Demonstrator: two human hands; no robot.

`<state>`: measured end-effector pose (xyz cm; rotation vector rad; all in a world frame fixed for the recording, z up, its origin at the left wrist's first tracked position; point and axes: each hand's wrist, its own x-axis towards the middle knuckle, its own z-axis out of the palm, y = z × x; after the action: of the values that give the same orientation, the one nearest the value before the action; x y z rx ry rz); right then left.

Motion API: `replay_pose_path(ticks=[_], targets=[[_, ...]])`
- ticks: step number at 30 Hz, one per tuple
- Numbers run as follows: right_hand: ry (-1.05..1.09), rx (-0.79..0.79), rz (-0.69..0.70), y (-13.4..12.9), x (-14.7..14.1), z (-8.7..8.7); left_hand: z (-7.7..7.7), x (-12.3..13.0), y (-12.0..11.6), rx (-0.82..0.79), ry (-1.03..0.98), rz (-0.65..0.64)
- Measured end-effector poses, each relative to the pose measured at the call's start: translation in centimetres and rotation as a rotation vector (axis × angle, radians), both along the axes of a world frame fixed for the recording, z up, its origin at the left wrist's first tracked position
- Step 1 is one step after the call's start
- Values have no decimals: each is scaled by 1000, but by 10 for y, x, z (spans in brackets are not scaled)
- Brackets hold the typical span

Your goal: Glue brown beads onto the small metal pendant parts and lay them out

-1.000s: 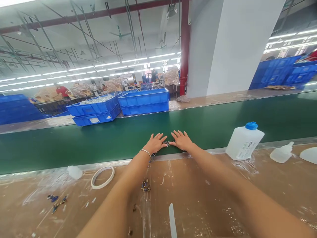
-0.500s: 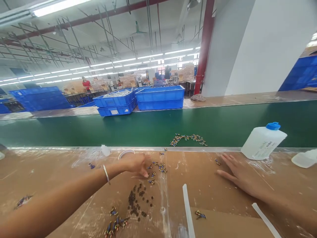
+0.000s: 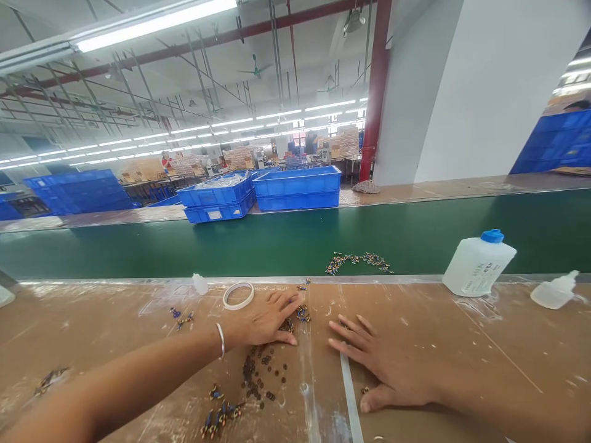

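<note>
My left hand lies palm down on the brown tabletop with its fingers apart, over a few small blue-and-gold parts. My right hand is spread flat to the right of it, its thumb across a white tape strip. One small part peeks out beside that thumb; what is beneath either palm is hidden. Below my left hand, many little dark rings are scattered. A group of blue-and-gold parts lies nearer me, and a couple more rest left of my wrist.
A roll of white tape and a small white bottle are behind my left hand. A large blue-capped bottle and a dropper bottle stand at right. More parts form an arc on the green belt; blue crates stand beyond.
My left hand has shifted right and flattened over the small parts. My right hand has swept left and nearer me. Another part now lies left of my left wrist.
</note>
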<state>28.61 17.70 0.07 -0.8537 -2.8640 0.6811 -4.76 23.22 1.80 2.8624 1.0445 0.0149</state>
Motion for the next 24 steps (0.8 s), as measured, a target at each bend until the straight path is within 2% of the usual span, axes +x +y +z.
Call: replay_pose_path(ticks=[2, 4, 6, 9, 12, 15, 19, 21, 24], targets=[[-10, 60, 78, 5, -7, 1, -3, 10, 12, 3, 11, -46], [-17, 127, 73, 17, -13, -2, -10, 23, 30, -16, -16, -57], [-7, 170, 41, 37, -19, -7, -20, 40, 57, -33, -55, -14], [12, 240, -46, 81, -23, -17, -32, 66, 106, -53, -94, 65], [19, 328, -165, 135, -19, -24, -40, 89, 155, -50, -124, 118], [23, 419, -285, 187, -6, -29, -45, 112, 192, -54, -163, 202], [17, 498, -435, 233, 18, -36, -43, 139, 221, -68, -241, 352], [26, 529, -539, 244, 32, -41, -38, 147, 228, -57, -296, 475], [58, 568, -745, 246, 54, -48, -32, 145, 224, -24, -381, 742]])
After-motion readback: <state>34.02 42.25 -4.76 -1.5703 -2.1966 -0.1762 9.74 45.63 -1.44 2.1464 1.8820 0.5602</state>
